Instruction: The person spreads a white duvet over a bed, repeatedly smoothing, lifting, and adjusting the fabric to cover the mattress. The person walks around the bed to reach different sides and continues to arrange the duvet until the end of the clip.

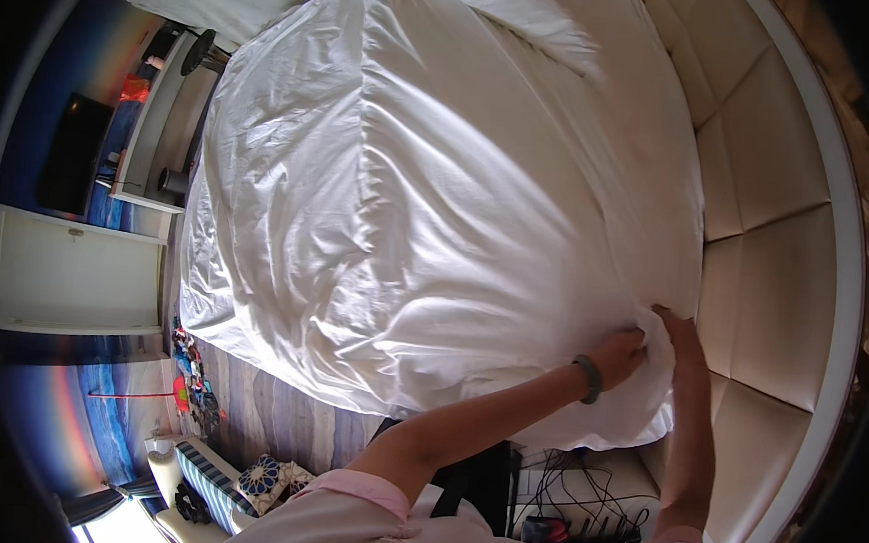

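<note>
A white bed sheet (477, 215), wrinkled and rippled, covers the large bed before me. At the bed's near right corner, my left hand (619, 356), with a green bangle (587, 379) on its wrist, is closed on a bunched part of the sheet. Just right of it, beside the headboard, my right hand (677, 335) grips the sheet too, its fingers partly hidden by the cloth. Folds fan out from between the two hands. The sheet's near edge hangs down over the bed's side below my forearms.
A padded beige headboard (767, 299) runs along the right. Black cables (586, 481) lie beside the bed's near right corner. A white pillow (526, 21) lies at the far side. Left are a white door (79, 273), a wall screen (75, 154) and a sofa (209, 486) with cushions.
</note>
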Tool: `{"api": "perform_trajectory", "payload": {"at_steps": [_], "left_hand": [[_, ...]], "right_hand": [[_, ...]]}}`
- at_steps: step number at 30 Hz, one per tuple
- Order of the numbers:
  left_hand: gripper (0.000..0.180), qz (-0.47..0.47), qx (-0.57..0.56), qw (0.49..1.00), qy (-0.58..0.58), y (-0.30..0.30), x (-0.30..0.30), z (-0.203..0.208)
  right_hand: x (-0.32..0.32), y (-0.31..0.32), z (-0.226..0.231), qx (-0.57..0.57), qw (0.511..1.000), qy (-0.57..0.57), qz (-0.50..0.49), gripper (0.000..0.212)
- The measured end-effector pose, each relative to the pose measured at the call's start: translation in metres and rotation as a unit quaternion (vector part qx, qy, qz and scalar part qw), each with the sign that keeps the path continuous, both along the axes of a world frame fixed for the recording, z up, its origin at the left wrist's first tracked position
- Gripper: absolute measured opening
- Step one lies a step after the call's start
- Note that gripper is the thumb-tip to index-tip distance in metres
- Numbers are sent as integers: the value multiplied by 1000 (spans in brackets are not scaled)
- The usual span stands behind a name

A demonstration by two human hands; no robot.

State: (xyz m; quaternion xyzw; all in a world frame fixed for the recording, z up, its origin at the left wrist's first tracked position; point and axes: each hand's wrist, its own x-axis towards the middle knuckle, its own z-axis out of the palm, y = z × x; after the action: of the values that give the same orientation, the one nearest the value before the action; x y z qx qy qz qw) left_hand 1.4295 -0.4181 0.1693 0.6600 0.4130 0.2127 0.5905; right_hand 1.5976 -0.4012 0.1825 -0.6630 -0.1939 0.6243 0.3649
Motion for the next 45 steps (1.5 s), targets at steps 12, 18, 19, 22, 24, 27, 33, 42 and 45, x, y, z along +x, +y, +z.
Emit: {"api": "perform_trajectory", "payload": {"at_steps": [12, 18, 19, 22, 24, 27, 33, 42, 45], "left_hand": [[77, 104, 99, 701, 698, 23, -325, -139], [71, 89, -283, 688, 662, -80, -485, -132], [68, 113, -277, 704, 644, -104, -501, -135], [60, 218, -212, 775, 554, -167, -549, -149], [42, 374, -122, 794, 463, -186, -565, -160], [37, 573, -6, 701, 426, -188, -596, -179], [84, 565, -451, 639, 262, -162, -693, -227], [29, 579, -448, 640, -233, -170, -755, -169], [28, 498, -449, 674, -311, -191, -782, -104]], "right_hand": [[43, -4, -221, -82, 850, -496, 157, 46], [68, -6, -255, -24, 811, -561, 166, 51], [62, -7, -248, -13, 806, -567, 171, 52], [19, -6, -201, -55, 795, -585, 153, 65], [23, -10, -185, -83, 749, -642, 140, 78], [25, -44, -181, 40, 683, -723, 98, 81], [-123, -111, -177, 75, 747, -637, 178, 75], [-589, -161, -121, 144, 884, -229, 381, 75], [-696, -170, -86, 188, 756, -396, 486, 76]]}}
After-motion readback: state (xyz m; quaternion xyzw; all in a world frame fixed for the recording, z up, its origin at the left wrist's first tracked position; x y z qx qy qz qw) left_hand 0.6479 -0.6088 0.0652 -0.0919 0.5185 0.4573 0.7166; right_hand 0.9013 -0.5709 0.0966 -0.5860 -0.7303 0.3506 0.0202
